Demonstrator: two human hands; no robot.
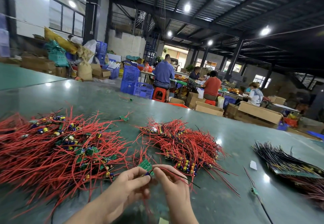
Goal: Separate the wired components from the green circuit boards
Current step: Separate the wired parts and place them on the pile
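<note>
A small green circuit board (pixel 145 165) was held just above the near edge of the green table (pixel 236 136), between the two hands. The left hand (pixel 128 185) was curled around the board's lower end, its fingertips pinched where a blue component (pixel 147 173) sat. The right hand (pixel 168 180) was closed on the same board from the other side, with red and black wires (pixel 182 177) trailing from under its fingers toward the right.

To the left, a large loose pile of red-wired boards (pixel 57 146) was spread over the table, with green boards and yellow and blue capacitors mixed in. A second, tidier heap (pixel 182 146) lay just beyond the hands, slightly to the right. Farther right, a stack of boards with mostly black wires (pixel 287 164) was laid out, and one single wired board (pixel 254 190) lay apart near it. A small white scrap (pixel 253 165) rested between the heap and the stack.

In the background, several people were seated at other tables among blue crates (pixel 136 85) and cardboard boxes (pixel 259 112).
</note>
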